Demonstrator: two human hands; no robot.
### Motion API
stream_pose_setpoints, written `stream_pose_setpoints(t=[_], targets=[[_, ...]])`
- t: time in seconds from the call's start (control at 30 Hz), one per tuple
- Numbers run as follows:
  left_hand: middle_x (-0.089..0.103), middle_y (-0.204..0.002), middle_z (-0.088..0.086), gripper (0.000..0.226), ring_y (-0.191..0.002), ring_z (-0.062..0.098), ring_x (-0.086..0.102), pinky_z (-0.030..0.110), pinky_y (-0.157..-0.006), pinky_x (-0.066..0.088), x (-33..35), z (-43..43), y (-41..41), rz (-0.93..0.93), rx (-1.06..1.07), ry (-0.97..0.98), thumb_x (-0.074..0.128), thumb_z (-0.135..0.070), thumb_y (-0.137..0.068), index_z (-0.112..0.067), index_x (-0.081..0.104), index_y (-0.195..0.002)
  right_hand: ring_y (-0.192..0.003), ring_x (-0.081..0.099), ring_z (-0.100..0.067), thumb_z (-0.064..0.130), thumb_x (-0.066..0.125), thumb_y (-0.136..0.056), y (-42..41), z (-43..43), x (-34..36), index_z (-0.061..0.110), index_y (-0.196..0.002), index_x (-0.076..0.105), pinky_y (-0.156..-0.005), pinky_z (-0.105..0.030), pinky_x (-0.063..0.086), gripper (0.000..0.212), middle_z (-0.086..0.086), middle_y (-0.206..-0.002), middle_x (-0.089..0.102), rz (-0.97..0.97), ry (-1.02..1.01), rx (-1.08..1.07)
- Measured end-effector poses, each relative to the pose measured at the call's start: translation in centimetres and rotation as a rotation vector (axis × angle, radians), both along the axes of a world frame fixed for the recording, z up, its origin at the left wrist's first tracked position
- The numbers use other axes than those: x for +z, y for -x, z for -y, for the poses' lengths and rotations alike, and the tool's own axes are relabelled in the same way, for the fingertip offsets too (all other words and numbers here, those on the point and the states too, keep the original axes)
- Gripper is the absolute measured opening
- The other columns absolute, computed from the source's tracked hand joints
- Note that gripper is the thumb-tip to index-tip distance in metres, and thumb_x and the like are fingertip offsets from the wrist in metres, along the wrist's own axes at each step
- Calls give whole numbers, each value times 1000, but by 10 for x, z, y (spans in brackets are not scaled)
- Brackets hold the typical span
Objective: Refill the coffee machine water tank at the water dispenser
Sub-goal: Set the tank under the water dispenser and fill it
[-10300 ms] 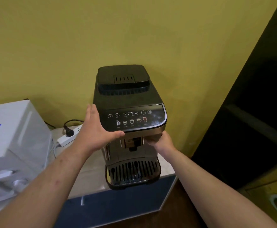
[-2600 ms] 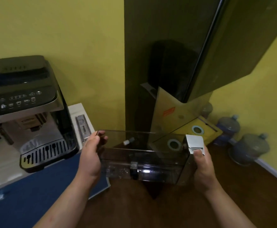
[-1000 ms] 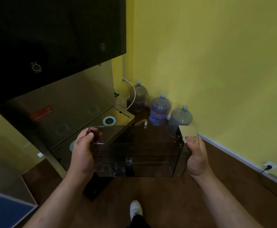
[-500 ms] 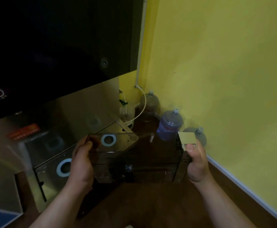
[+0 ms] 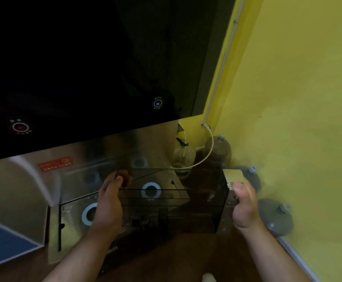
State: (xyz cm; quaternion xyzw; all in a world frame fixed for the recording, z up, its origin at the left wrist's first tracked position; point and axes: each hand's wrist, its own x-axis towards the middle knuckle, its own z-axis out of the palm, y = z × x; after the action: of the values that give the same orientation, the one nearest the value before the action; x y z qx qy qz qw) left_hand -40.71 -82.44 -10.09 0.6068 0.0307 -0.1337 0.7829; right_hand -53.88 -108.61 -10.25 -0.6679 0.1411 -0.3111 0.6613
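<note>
Since half a second ago the tank has come closer to the dispenser: the black front panel now fills more of the upper view, and both lit ring buttons show on it. Grip unchanged.

Left hand [image 5: 107, 202]: fingers [image 5: 119, 180] curled over the left end wall of the water tank [image 5: 172, 200], thumb on the near side, fingertips seen through the clear wall on the inside. Clamped on the tank.

Right hand [image 5: 245, 206]: thumb pressed on top just below the silver handle plate [image 5: 232, 176] at the tank's right end, remaining fingers wrapped behind that end and hidden. Also clamped on the tank.

Tank: smoky, transparent, rectangular, held roughly level in the air between the two hands, open top up. Small fittings visible on its floor; water level cannot be judged.

Water dispenser [image 5: 84, 68]: tall dark cabinet directly ahead. Red ring button [image 5: 20, 127] at left, white ring button [image 5: 158, 103] at right. Below the panel, a steel recess with an orange label [image 5: 55, 163] on its back wall. Steel tray [image 5: 72, 218] at the bottom carries two blue-white rings [image 5: 88, 213]; the right one is seen through the tank.

Periphery: yellow wall [image 5: 298, 119] at right, a thin white hose [image 5: 206, 155] looping down the corner, several large water jugs [image 5: 275, 217] on the brown floor [image 5: 186, 257] by the baseboard.
</note>
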Motion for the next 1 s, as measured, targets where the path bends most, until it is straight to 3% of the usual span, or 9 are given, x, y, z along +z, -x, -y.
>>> stream_pose_setpoints(t=[0.13,0.23,0.37,0.43,0.53,0.73,0.83,0.93,1.0], targets=[[72,-112,5,38,-119,31,62,57,-110,40,-6,16,-6,-82,114,38,66,-57,-71,-32,76,-98,-90,65,-32,45,57,-76,-29,29,-4,0,-102,63,-80,-38,50,52,-7,-89,71,0,-38,62],[70,-121,12,64,-119,34,62,58,-107,42,-5,30,-4,-102,160,22,70,-63,-72,-22,67,-121,-84,64,-29,63,68,-70,-48,50,-5,9,-98,66,-74,-32,51,61,-7,-87,69,-16,-22,133],[67,-126,9,61,-118,30,62,49,-104,45,-9,55,-4,-111,311,6,58,-62,-85,-19,64,-128,-73,60,-10,51,51,-78,-72,82,-2,35,-83,71,-67,-23,45,25,11,-76,68,-52,56,233],[65,-130,4,71,-120,23,61,43,-102,46,-17,64,-5,-96,359,-11,61,-74,-75,-27,65,-128,-69,58,-4,40,47,-83,-83,95,-1,27,-82,68,-63,-17,45,25,10,-74,66,-51,85,296],[69,-121,3,68,-112,18,66,31,-87,48,-18,80,-1,-89,435,-8,59,-61,-83,-19,58,-135,-68,56,-11,38,46,-84,-100,110,-2,9,-80,61,-61,-17,44,32,4,-71,60,-34,80,371],[70,-112,1,49,-87,5,72,17,-66,51,-29,88,-16,-110,521,-51,50,-45,-99,-15,54,-136,-56,47,-4,42,45,-79,-138,117,-11,19,-70,52,-56,-19,40,26,14,-58,54,-17,87,437],[73,-92,-1,25,-70,1,72,13,-56,51,-23,91,-29,-84,535,-93,46,-34,-103,-16,62,-109,-58,47,-4,32,45,-84,-154,116,-16,31,-67,54,-61,-30,37,19,17,-60,54,-18,70,445],[75,-73,-9,26,-71,-1,69,14,-63,48,-18,92,-43,-44,521,-166,41,-32,-104,-21,63,-95,-57,44,1,20,41,-86,-167,112,-19,36,-63,58,-63,-32,34,33,21,-59,53,-16,34,431],[74,-88,-5,28,-88,8,69,19,-73,47,-17,89,-50,-33,538,-172,43,-36,-103,-17,64,-106,-57,45,3,18,40,-86,-173,107,-19,30,-66,52,-64,-32,34,26,23,-59,54,3,8,412]])
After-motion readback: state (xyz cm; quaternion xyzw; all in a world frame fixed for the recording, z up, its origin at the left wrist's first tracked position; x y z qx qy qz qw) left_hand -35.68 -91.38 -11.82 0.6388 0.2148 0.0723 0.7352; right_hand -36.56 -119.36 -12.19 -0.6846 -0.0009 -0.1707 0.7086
